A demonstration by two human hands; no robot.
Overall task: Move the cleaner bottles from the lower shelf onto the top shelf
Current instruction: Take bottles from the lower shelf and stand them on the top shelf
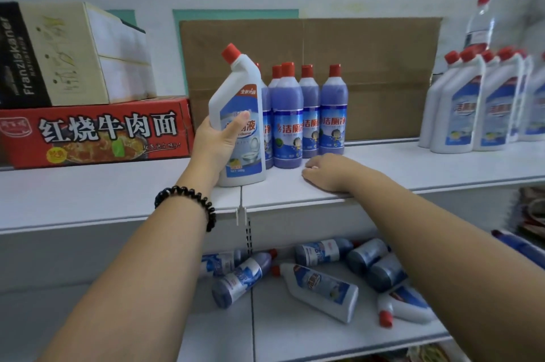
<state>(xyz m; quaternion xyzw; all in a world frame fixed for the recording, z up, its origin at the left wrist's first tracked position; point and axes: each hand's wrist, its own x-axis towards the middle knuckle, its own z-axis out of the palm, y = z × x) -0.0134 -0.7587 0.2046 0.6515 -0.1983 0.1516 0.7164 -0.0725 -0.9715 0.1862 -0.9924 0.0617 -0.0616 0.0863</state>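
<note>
My left hand grips a white angled-neck cleaner bottle with a red cap, standing upright on the top shelf. Right behind it stand several purple cleaner bottles with red caps. My right hand rests on the top shelf in front of them, fingers loosely curled, holding nothing. On the lower shelf lie several purple bottles and white bottles on their sides.
A red noodle carton with a cardboard box on top fills the shelf's left. Flat brown cardboard leans on the wall. Several white bottles and a clear bottle stand at the right.
</note>
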